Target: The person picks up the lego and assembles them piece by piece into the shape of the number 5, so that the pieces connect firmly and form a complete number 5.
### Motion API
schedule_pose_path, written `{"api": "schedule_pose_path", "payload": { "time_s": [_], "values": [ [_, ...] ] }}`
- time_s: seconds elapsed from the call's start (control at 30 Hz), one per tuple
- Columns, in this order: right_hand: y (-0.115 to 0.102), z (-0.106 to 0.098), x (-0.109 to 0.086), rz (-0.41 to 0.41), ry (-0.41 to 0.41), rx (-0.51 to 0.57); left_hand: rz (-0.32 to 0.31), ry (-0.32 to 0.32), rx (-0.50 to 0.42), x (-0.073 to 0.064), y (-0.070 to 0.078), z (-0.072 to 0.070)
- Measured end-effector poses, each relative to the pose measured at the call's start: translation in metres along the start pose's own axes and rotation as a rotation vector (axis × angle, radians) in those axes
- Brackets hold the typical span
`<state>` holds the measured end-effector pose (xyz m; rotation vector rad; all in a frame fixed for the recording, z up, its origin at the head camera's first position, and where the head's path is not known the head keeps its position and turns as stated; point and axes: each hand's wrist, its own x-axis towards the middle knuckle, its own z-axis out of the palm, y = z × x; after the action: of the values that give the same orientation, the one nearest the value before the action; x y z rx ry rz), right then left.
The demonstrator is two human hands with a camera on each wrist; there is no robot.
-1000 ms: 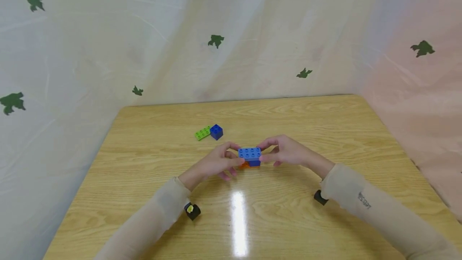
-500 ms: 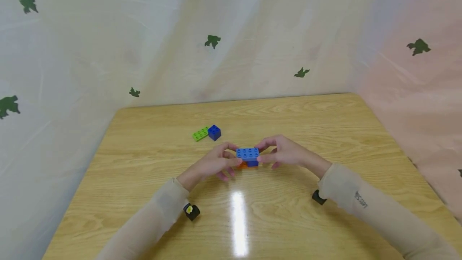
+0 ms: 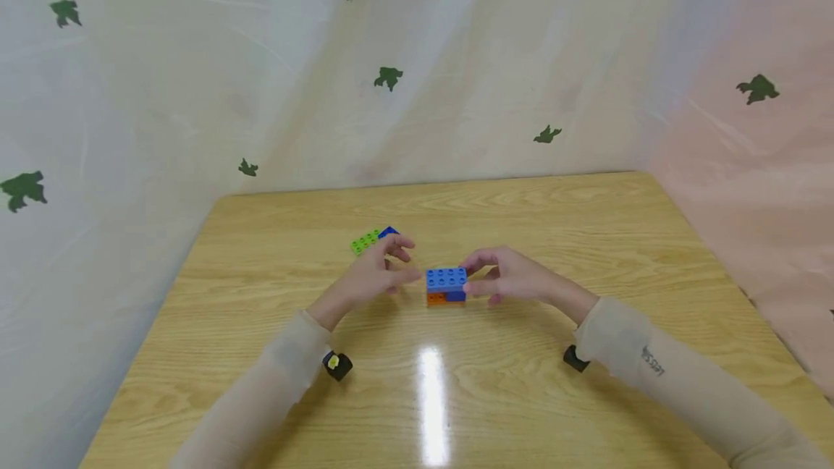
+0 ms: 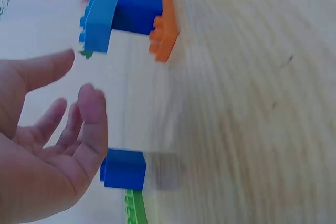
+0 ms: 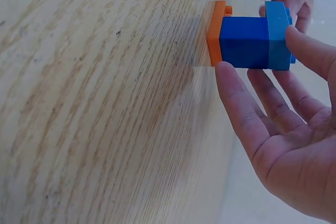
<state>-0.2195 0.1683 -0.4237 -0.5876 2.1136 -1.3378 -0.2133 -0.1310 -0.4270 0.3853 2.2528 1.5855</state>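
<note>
A small stack of toy building bricks stands on the table, with a light blue brick (image 3: pixel 446 279) on top, a dark blue brick (image 5: pixel 244 43) in the middle and an orange plate (image 4: pixel 167 31) at the bottom. My right hand (image 3: pixel 515 273) pinches the stack's right end, its thumb on the light blue brick. My left hand (image 3: pixel 368 277) is off the stack, fingers spread and loosely bent around nothing. It hovers between the stack and a loose dark blue block (image 4: pixel 126 169), partly covering that block in the head view. Beside the block lies a light green plate (image 3: pixel 365 242).
The wooden table (image 3: pixel 534 411) has a bright light reflection near its front. A pale cloth backdrop (image 3: pixel 456 121) with green bird and leaf shapes rises behind the table. A dark wrist device (image 3: pixel 337 365) sits under the left sleeve.
My left hand has let go of the stack and moved left and away from me, toward the loose blue block. The right hand stays on the stack.
</note>
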Motion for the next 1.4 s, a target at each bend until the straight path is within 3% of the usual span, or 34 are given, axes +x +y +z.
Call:
{"api": "schedule_pose_path", "payload": {
  "time_s": [0.17,0.3,0.7,1.4],
  "values": [
    [0.001,0.001,-0.002,-0.039,-0.015,0.005,-0.010,0.221,-0.014,0.010,-0.003,-0.013],
    [0.003,0.000,-0.002,-0.085,-0.022,0.002,-0.053,0.298,-0.013,0.018,-0.009,-0.017],
    [0.008,0.000,0.001,-0.101,-0.027,0.025,-0.137,0.341,0.021,0.032,-0.020,-0.017],
    [0.010,0.000,0.002,-0.064,-0.046,0.073,-0.175,0.329,0.052,0.041,-0.028,-0.013]
  ]
}}
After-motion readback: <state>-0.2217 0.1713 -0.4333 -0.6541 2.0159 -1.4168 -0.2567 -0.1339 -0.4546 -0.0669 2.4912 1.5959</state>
